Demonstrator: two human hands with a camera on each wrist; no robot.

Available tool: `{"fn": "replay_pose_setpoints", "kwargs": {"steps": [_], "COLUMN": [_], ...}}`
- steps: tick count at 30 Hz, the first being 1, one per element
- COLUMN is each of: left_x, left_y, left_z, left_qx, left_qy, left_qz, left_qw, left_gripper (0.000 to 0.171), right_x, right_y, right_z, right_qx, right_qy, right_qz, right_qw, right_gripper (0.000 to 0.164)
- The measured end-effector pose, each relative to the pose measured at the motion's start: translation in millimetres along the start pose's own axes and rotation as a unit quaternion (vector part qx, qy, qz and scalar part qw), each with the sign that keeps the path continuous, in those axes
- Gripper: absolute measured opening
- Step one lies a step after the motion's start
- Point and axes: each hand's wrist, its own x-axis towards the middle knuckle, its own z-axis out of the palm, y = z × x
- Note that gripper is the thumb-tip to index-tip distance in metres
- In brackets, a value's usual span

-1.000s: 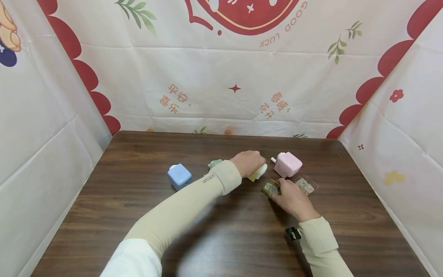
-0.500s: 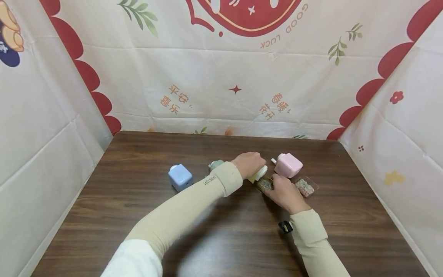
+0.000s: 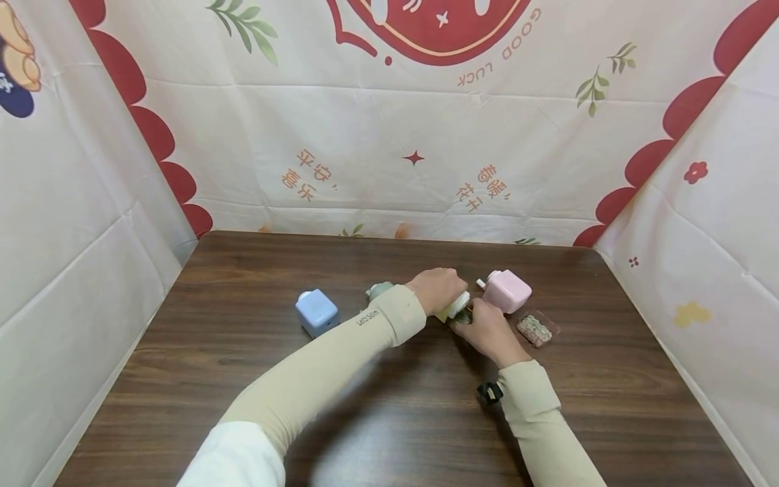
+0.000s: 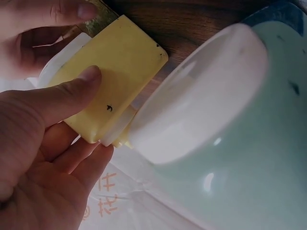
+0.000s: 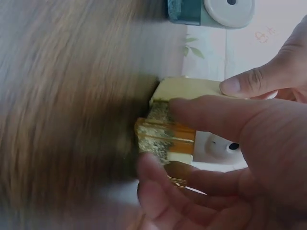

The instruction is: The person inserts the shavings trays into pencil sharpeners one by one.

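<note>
My left hand (image 3: 435, 291) grips a yellow crank pencil sharpener (image 4: 122, 72), thumb on one flat side and fingers beneath, as the left wrist view shows. In my right hand (image 3: 485, 331) is a see-through amber shavings drawer (image 5: 156, 139), pinched between thumb and fingers and packed with pale shavings. The drawer is right at the yellow body in the right wrist view, overlapping its edge. The fingers hide part of the drawer. Close beside the left hand stands a green pencil sharpener (image 4: 230, 172) with a white round front, mostly behind the left sleeve in the head view.
A pink sharpener (image 3: 506, 291) stands just beyond the right hand. Right of that hand lies a pinkish clear drawer (image 3: 535, 329) full of shavings. A blue sharpener (image 3: 317, 312) is left of the left forearm. Printed cloth (image 3: 365, 122) walls the wooden table (image 3: 389, 419) at back and sides.
My right hand has moved left and slightly away from me with the amber drawer, up to the yellow sharpener. The left hand has stayed nearly still. More of the pinkish drawer shows.
</note>
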Motion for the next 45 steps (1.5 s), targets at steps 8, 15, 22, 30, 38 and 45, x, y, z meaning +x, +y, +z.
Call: {"fn": "replay_pose_setpoints", "kwargs": {"steps": [8,15,22,30,38,45], "left_x": [-0.8,0.0,-1.2,-1.5,-0.7,-0.8], "left_y": [0.9,0.7,0.6,1.6,0.8,1.8], "left_z": [0.3,0.4,-0.8,-2.0,-0.2,-0.5], "left_qx": [-0.004,-0.002,-0.004,-0.003,-0.011,-0.017], "left_qy": [0.014,0.009,0.006,-0.005,-0.004,-0.001], "left_qz": [0.003,0.003,0.002,-0.004,-0.009,-0.007], "left_qw": [0.9999,1.0000,1.0000,1.0000,0.9999,0.9998], "left_gripper": [0.017,0.018,0.019,0.022,0.020,0.020], "right_x": [4,4,2,-9,-19,-19], "right_y": [3,3,4,11,16,19], "right_z": [5,3,-1,-19,-33,-28], "right_qx": [0.047,0.048,0.039,0.030,-0.001,-0.058], "right_qy": [-0.004,-0.004,-0.004,-0.025,-0.048,-0.088], "right_qz": [0.027,0.018,-0.011,-0.015,0.000,-0.032], "right_qw": [0.999,0.999,0.999,0.999,0.999,0.994], "right_gripper": [0.048,0.050,0.048,0.063,0.047,0.021]}}
